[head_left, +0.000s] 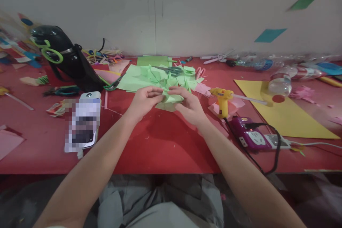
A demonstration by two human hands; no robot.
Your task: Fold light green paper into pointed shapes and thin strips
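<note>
Here, left grip [143, 102], green paper [171, 104] between, right grip [190, 107]

The room looks dim and grey, and the place the light comes from is out of sight. It is darkest under the red table [160, 149]. Small shiny spots show on the black bottle [70, 58]. The pale green paper [169, 106] has soft, fuzzy folds. Things at both sides look smeary and stretched, and chunky squares hide most of the phone [84, 121].
</note>
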